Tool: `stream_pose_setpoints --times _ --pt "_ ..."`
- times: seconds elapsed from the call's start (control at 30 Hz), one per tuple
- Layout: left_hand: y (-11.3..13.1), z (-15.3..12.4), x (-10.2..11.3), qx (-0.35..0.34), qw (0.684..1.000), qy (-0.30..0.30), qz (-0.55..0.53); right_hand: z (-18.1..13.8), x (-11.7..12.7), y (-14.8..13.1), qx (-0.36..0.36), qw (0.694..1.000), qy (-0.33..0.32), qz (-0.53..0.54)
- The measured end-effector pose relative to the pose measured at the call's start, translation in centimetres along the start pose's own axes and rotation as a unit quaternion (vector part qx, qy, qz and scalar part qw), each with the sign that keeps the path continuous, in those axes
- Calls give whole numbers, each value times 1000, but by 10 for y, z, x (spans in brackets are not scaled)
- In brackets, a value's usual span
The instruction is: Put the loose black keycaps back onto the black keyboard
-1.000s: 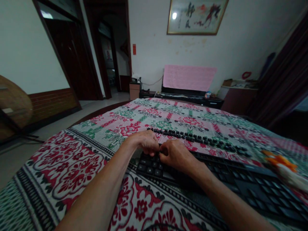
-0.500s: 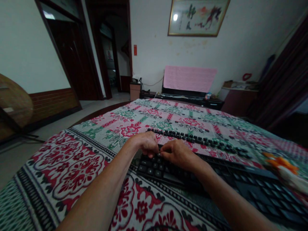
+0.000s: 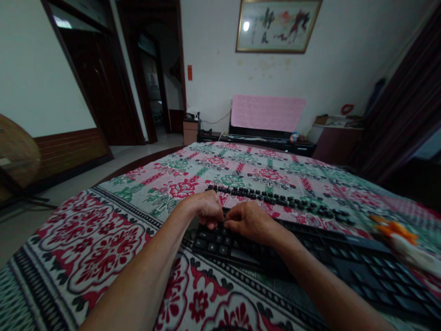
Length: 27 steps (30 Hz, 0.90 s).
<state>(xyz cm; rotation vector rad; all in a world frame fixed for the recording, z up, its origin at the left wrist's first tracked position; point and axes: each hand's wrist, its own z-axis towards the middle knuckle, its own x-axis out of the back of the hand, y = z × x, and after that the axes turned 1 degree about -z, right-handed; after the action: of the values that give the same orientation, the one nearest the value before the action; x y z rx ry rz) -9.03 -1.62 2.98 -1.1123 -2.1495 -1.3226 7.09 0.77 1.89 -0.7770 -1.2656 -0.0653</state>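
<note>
A black keyboard [image 3: 361, 271] lies across the patterned tablecloth [image 3: 93, 234], running from the middle to the lower right. Both my hands rest at its left end. My left hand [image 3: 206, 208] is curled, fingertips pressed down on the keys. My right hand [image 3: 248, 220] is curled too, its fingertips pinched together right beside the left hand's. What the fingers hold, if anything, is hidden. Behind the keyboard, several loose black keycaps [image 3: 279, 199] lie in rows on the cloth.
An orange and white object [image 3: 399, 235] lies blurred at the right edge of the table. Beyond the table stand a low cabinet with a pink-covered screen [image 3: 267, 112] and a framed picture [image 3: 277, 24]. A doorway [image 3: 155, 87] opens at the left.
Both hands stay at the left end of the keyboard, fingertips shifting only slightly. The view has drifted a little to the right.
</note>
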Motion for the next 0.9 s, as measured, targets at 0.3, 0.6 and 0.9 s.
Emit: stream_pose_setpoints --times 0.3,0.6,0.9 --pt "1 -3 1 -2 1000 -14 -2 2 -2 5 15 1000 10 14" --pt "-2 -1 0 -5 999 -16 -32 1 -3 5 -10 1000 16 23" --pt "0 -5 0 -13 998 -31 -46 2 -4 5 -16 999 6 27"
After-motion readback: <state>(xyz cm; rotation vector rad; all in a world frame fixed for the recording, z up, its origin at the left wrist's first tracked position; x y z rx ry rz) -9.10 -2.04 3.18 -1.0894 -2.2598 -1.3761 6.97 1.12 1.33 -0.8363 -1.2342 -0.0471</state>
